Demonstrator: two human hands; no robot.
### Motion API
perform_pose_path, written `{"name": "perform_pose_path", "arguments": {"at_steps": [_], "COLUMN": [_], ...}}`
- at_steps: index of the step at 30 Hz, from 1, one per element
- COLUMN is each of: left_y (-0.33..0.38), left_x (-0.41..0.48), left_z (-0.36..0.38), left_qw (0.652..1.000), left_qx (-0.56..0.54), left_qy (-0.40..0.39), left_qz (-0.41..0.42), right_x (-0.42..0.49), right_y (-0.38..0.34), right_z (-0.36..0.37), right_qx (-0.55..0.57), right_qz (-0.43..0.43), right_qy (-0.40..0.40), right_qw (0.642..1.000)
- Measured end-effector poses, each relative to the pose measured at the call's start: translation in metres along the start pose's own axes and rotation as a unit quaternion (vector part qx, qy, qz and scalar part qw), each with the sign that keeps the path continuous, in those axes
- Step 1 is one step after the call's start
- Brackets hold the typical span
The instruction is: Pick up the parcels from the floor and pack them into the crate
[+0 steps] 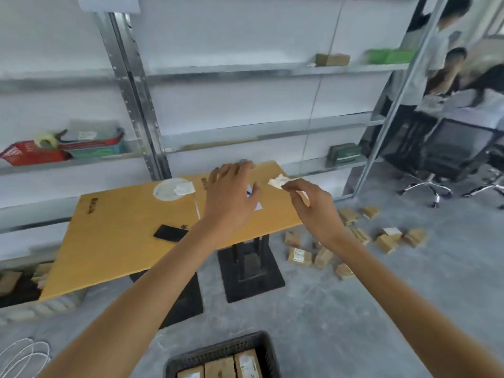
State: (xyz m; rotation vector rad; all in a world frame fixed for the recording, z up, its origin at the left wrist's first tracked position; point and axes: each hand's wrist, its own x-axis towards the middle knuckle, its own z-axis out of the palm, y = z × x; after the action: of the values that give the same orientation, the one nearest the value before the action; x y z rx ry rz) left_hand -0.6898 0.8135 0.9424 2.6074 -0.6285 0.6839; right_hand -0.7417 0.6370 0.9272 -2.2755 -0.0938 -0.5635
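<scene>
Both bare arms reach up from the lower corners of the frame toward the centre, over a tilted orange-brown rectangular worktop on black pedestal feet. The left hand hovers with its fingers spread, palm down, above the far edge of the worktop. The right hand has its fingers pressed together, pinching a small crumpled white scrap of paper.

The small brown cardboard parcels lie scattered on the grey concrete floor at centre right of the frame, just right of the worktop's feet; they point every which way, with no shared long axis, and some carry white labels. At the bottom centre sits a black perforated plastic crate, holding three more parcels side by side, their long axes running from the bottom of the frame upward.

On the worktop lie a flat black rectangular device and a round white disc. Grey metal shelving fills the upper frame; red and green plastic baskets sit at left.
</scene>
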Motion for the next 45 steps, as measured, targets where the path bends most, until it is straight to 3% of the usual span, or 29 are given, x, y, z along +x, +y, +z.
{"name": "perform_pose_path", "arguments": {"at_steps": [8,15,26,35,45], "left_y": [0.079,0.201,0.418,0.455,0.471], "left_x": [0.01,0.033,0.07,0.114,0.19], "left_z": [0.049,0.117,0.216,0.265,0.347], "left_qw": [0.996,0.991,0.969,0.972,0.971], "left_qx": [-0.039,-0.069,-0.199,-0.216,-0.207], "left_qy": [-0.062,-0.073,-0.099,-0.081,-0.105], "left_qz": [0.054,0.084,0.11,0.054,0.051], "right_x": [-0.059,-0.085,-0.084,-0.072,-0.023], "right_y": [0.085,0.171,0.315,0.387,0.473], "right_z": [-0.129,-0.234,-0.382,-0.434,-0.461], "right_qx": [0.014,0.027,0.047,0.071,0.075], "right_qz": [0.126,0.158,0.166,0.18,0.221], "right_qy": [0.113,0.168,0.185,0.21,0.229], "right_qw": [0.985,0.973,0.967,0.958,0.945]}}
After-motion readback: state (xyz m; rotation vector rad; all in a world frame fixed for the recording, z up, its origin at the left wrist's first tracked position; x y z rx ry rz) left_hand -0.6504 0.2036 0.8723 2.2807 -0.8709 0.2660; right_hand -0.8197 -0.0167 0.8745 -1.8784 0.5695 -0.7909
